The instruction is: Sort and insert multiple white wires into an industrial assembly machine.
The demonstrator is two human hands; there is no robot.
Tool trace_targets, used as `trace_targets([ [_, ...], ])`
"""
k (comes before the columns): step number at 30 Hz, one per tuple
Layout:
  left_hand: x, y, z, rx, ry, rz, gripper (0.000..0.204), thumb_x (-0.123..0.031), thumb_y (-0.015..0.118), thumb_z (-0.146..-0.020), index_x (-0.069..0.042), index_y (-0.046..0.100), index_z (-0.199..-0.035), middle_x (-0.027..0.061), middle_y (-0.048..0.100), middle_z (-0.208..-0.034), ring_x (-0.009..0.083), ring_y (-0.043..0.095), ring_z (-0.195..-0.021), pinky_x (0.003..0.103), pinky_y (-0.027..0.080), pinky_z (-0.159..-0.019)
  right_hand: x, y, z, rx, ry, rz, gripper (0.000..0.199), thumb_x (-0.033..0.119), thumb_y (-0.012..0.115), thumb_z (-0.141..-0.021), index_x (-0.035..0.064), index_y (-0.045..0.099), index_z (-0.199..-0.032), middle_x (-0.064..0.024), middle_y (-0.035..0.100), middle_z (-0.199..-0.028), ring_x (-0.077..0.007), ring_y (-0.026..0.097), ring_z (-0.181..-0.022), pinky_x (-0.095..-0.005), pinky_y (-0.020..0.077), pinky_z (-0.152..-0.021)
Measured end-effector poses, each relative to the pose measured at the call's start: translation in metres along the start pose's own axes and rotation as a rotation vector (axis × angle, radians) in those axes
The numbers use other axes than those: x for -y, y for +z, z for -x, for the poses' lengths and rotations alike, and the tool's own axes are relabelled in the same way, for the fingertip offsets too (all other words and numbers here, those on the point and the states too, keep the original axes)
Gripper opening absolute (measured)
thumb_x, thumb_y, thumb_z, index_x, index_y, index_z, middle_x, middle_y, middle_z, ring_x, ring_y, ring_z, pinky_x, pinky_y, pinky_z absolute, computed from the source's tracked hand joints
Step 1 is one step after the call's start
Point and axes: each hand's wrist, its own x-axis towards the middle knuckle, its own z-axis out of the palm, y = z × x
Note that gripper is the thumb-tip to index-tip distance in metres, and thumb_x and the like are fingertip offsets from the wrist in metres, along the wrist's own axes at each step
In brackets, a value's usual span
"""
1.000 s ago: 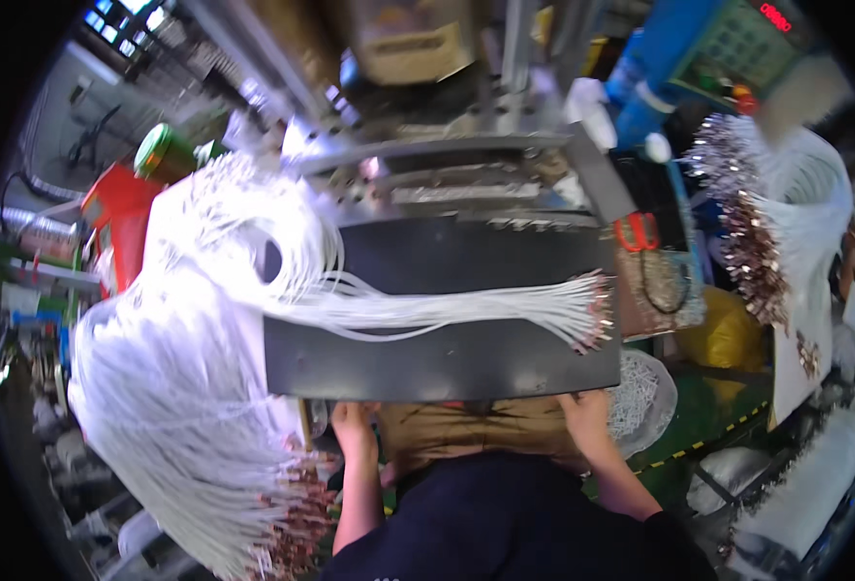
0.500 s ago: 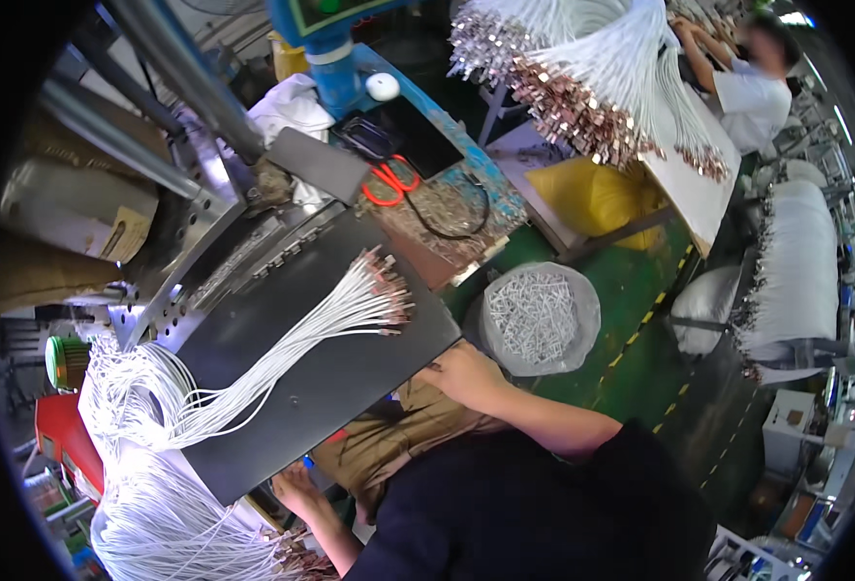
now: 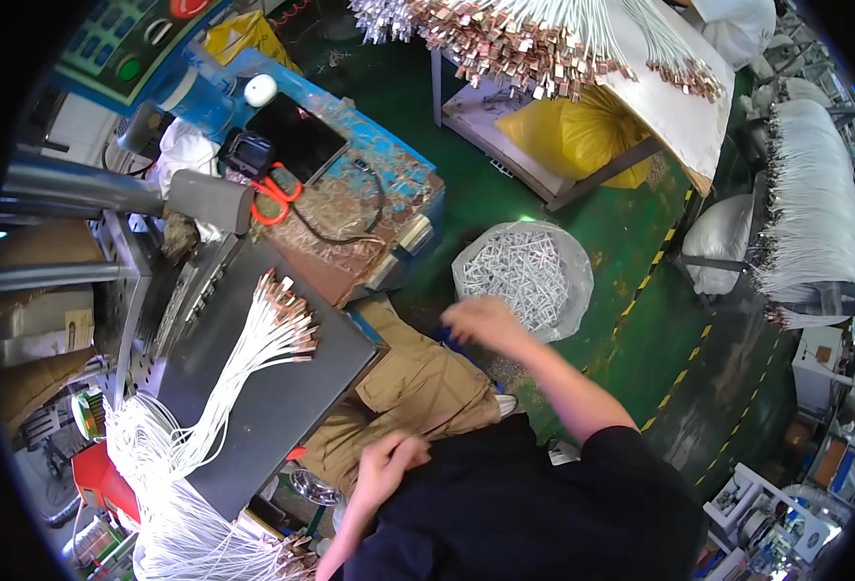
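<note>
One person is seen from above, two hands in view. The right hand (image 3: 481,320) is raised just beside a bag (image 3: 524,276) of small white parts; the hand is blurred, fingers appear loosely spread, nothing gripped. The left hand (image 3: 388,463) is curled at the lap, against the tan trousers (image 3: 418,382); whether anything is held in it cannot be told.

One bundle of thin white wires (image 3: 243,368) is laid across one flat dark-grey plate (image 3: 292,397), metal terminals fanned at the upper end, the tails trailing off the plate's lower left edge. One pair of red-handled scissors (image 3: 274,198) is noted on a worn blue bench (image 3: 388,184), with one black cable looped nearby. One yellow sack (image 3: 592,126) is set under a board carrying further wires with copper-coloured ends.

The bag is clear plastic, rounded, standing on the floor (image 3: 640,252), which is green with yellow-black striped tape. A crowded workshop is indicated.
</note>
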Motion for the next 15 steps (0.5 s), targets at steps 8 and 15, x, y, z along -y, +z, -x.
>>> trace_targets([
  [8,0.023,0.123,-0.356,-0.116,0.013,-0.401,0.083,-0.042,0.078,-0.082,0.006,0.045,-0.141,0.0283,0.052,-0.141,0.0393,0.05,-0.132,0.043,0.039,-0.111,-0.144,-0.27,-0.078,-0.912,-0.143,0.921,0.073,0.042,0.083,-0.076,0.0014,0.059,-0.132,-0.0205,0.063,-0.131,-0.035,0.063,-0.113,-0.0403,0.0476,-0.1],
  [15,0.145,0.059,-0.431,-0.44,-0.467,-0.212,0.102,-0.047,0.085,-0.073,0.005,0.039,-0.147,0.0225,0.041,-0.153,0.0316,0.043,-0.139,0.042,0.039,-0.112,-0.13,-0.226,-0.107,-0.395,0.185,0.536,0.052,0.034,0.08,-0.079,0.0065,0.068,-0.121,-0.0184,0.071,-0.111,-0.0289,0.069,-0.097,-0.0336,0.0515,-0.092],
])
